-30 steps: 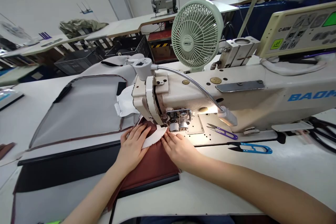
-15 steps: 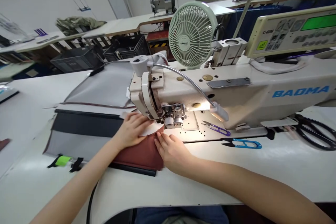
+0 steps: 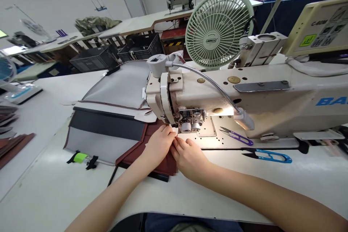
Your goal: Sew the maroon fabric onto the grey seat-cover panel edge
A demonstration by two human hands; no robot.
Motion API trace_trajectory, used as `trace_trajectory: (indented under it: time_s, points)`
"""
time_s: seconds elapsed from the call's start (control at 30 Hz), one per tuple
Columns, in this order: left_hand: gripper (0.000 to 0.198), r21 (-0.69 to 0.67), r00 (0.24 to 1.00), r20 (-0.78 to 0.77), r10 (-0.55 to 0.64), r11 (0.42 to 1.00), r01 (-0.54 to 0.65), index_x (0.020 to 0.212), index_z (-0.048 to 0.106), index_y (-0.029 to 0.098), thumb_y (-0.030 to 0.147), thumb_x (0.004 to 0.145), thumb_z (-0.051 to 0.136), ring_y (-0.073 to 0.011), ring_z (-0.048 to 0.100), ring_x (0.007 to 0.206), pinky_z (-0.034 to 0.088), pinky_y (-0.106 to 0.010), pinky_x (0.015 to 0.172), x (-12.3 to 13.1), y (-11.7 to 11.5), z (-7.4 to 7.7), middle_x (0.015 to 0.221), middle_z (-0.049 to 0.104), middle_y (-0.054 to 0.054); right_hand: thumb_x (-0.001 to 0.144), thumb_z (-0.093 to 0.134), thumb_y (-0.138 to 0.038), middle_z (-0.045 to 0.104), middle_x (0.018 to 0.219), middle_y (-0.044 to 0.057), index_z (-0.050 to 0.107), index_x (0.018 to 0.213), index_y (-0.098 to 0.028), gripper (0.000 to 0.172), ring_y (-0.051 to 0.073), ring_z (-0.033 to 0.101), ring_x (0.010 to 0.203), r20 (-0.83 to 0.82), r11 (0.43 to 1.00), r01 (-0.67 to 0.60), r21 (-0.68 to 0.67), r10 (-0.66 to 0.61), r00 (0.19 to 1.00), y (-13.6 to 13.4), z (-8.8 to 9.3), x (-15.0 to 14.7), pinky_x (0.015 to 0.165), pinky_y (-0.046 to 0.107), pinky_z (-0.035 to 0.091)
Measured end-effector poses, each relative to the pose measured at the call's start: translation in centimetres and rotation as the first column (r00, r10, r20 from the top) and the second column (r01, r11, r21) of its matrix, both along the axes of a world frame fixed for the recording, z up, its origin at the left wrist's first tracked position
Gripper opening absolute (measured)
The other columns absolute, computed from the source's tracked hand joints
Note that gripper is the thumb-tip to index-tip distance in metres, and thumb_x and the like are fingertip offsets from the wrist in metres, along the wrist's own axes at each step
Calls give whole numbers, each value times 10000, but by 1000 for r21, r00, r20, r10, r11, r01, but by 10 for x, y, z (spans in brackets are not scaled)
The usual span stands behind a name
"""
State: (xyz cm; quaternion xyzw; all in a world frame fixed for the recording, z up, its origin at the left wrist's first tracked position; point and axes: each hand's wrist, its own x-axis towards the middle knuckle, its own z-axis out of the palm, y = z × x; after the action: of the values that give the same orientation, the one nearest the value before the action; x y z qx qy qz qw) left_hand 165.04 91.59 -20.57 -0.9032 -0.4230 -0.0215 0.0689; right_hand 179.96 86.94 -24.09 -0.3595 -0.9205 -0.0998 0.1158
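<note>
Maroon fabric [image 3: 170,165] lies on the desk [image 3: 190,203], its far edge beneath the head of the sewing machine [image 3: 190,94]. My left hand [image 3: 160,144] and right hand [image 3: 191,159] rest on it, fingers bent, tips close together; whether they pinch the cloth, I cannot tell.

A workshop; sewing machine [image 3: 261,101] and snips [image 3: 269,158] show it.

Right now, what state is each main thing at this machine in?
Left hand: fingers bent, at the sewing head.
Right hand: on the maroon fabric.
Maroon fabric: partly covered by hands.
Lamp: lit.
Purple snips: lying, blades apart.
Blue snips: lying, blades apart.
Fan: upright; spinning, can't tell.
</note>
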Motion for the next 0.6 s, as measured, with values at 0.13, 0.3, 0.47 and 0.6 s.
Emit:
trace_trajectory:
  time_s: [0.13, 0.3, 0.47, 0.6]
  points:
    - [159, -52, 985, -133, 105, 992, -113, 855, 639, 142, 92, 870, 489, -211, 537, 864, 487, -307, 744, 15, -3, 2, 839, 582, -69, 832, 485, -158, 618, 1159, 225, 634, 1082, -11, 326, 311, 545, 1093, 15, 1000, 0, -20, 0, 1000, 5, 2, 2, 653, 356, 472]
    - [201, -140, 978, -134, 161, 974, -180, 917, 643, 148, 99, 882, 452, -231, 544, 914, 473, -331, 768, 19, 8, 5, 897, 605, -84, 858, 474, -184, 570, 1226, 250, 570, 1186, 22, 399, 341, 509, 1167, 20, 1000, 5, -20, -5, 1000, 14, -4, 7, 747, 383, 481]
    - [212, -173, 999, -2, 54, 983, -53, 921, 646, 165, 81, 871, 458, -212, 535, 912, 453, -320, 781, 8, 8, 13, 915, 611, -60, 876, 450, -168, 534, 1269, 254, 512, 1247, 42, 431, 338, 502, 1183, 3, 1000, -2, 6, 2, 1000, 11, -8, 8, 779, 396, 482]
    - [230, -146, 998, 16, 53, 988, -50, 806, 653, 157, 90, 880, 446, -197, 527, 839, 446, -299, 714, 6, 1, 14, 822, 592, -53, 883, 441, -141, 616, 1171, 221, 566, 1190, 19, 368, 298, 552, 1121, -15, 1000, -17, 23, 18, 1000, 6, -6, 5, 709, 348, 495]
